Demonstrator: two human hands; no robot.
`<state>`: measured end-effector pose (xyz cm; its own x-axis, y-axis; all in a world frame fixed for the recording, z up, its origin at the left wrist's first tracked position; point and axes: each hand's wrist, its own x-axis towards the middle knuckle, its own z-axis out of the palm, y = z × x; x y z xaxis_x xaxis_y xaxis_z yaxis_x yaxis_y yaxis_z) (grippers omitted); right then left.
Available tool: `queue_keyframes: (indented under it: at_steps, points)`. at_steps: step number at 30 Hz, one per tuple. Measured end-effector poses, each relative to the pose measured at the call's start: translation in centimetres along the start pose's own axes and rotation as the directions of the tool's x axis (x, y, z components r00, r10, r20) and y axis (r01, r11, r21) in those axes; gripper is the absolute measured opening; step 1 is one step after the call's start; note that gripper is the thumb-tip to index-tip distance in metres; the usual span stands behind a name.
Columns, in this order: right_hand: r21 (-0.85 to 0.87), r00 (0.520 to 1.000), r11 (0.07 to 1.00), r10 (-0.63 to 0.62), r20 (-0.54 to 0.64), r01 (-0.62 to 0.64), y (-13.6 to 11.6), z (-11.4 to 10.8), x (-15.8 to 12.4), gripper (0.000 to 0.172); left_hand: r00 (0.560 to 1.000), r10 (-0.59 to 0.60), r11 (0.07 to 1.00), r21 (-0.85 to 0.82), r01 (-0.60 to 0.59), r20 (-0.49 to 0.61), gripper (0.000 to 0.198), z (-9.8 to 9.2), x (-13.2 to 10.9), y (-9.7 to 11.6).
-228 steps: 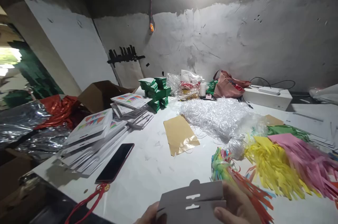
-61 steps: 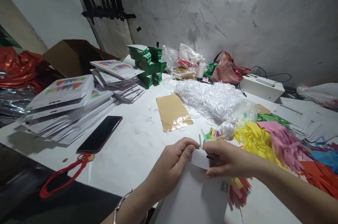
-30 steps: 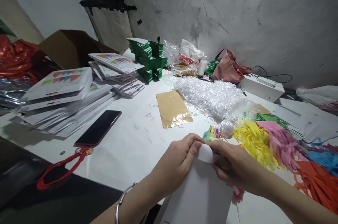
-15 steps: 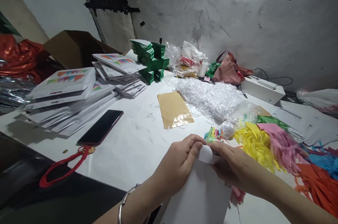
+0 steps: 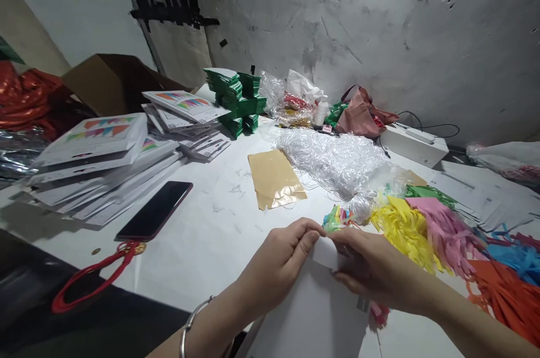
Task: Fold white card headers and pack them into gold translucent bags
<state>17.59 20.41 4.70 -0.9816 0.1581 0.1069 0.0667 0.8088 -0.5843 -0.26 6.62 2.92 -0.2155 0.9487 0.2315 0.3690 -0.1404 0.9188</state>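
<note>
Fingers [image 5: 307,225] of your left hand [image 5: 278,259] and right hand [image 5: 375,268] are grasping the far end of a white packet [image 5: 314,313], which is extending toward you at the near edge of the surface [image 5: 211,259], while yellow fringe [image 5: 400,231] and a phone [image 5: 155,211] are lying beyond.

White packet [image 5: 314,318] cut off at btm edge, top partly hidden by hands [image 5: 280,259] [image 5: 373,262], orange strips [image 5: 502,290] cropped at R

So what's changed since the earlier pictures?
The left hand has moved forward and right, beside the right hand; both hold a white card packet. A thin pale strip earlier seen between them no longer shows. The black rectangular phone and brown paper sheet stayed put.
</note>
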Motion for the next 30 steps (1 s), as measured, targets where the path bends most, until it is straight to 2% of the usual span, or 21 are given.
queue_keyframes:
  at_steps: [2, 6, 12, 20, 23, 26, 30]
  points:
    - [-0.021, 0.999, 1.000, -0.020, -0.045, 0.019, 0.0, 0.4, -0.2, 0.045, 1.000, -0.016, 1.000, -0.002, 0.016, 0.012, 0.028, -0.1, 0.0, 0.1]
    - [-0.017, 0.995, 1.000, 0.005, -0.097, -0.007, -0.1, 1.3, -0.5, 0.054, 0.998, -0.060, 0.998, -0.009, 0.061, 0.023, 0.029, -0.1, 0.1, 0.1]
    - [0.023, 0.985, 0.999, 0.029, -0.167, -0.025, -0.1, 1.6, -0.7, 0.049, 0.998, -0.055, 0.998, -0.013, 0.056, 0.029, 0.029, 0.0, 0.3, 0.2]
    - [0.069, 0.998, 0.998, 0.019, -0.063, -0.014, -0.2, -0.1, -0.3, 0.051, 0.999, -0.042, 0.997, 0.064, 0.041, 0.014, 0.031, 0.1, 0.2, 0.1]
    - [0.032, 0.999, 0.999, 0.009, -0.048, -0.007, -0.3, 0.0, -0.6, 0.059, 0.999, -0.035, 0.997, 0.074, 0.035, 0.011, 0.032, 0.1, 0.2, 0.2]
    - [-0.059, 0.993, 0.998, -0.032, -0.118, 0.025, 0.1, 1.0, -0.9, 0.064, 0.999, -0.035, 0.997, 0.064, 0.034, 0.013, 0.031, 0.2, 0.3, 0.3]
    - [-0.197, 0.974, 0.979, -0.100, -0.204, 0.059, 1.0, 2.3, -1.1, 0.062, 0.999, -0.046, 0.997, 0.069, 0.045, 0.015, 0.030, 0.3, 0.5, 0.3]
